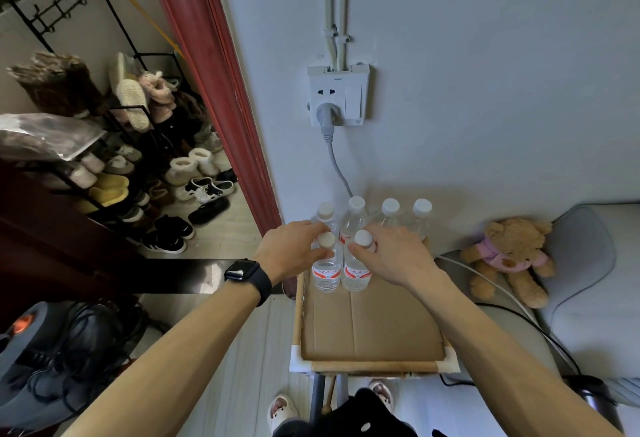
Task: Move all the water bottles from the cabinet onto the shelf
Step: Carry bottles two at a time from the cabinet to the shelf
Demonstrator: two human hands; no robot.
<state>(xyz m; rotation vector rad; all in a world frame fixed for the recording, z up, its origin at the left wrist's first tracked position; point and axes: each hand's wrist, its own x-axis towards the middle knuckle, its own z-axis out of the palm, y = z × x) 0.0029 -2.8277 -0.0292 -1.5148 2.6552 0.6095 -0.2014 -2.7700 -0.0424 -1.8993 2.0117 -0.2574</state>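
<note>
While reaching over the shelf, grips the front-left bottle at its neck with the left hand, fingers curled round it. Pinches the front-right bottle just under its cap with the right hand. Has both upright on the shelf's cardboard, side by side, just in front of the back row of four bottles by the wall.

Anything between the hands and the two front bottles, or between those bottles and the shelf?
Nothing visible. The left hand grips the front-left bottle and the right hand the front-right bottle at their necks; both bottles seem to stand on the cardboard of the shelf.
</note>
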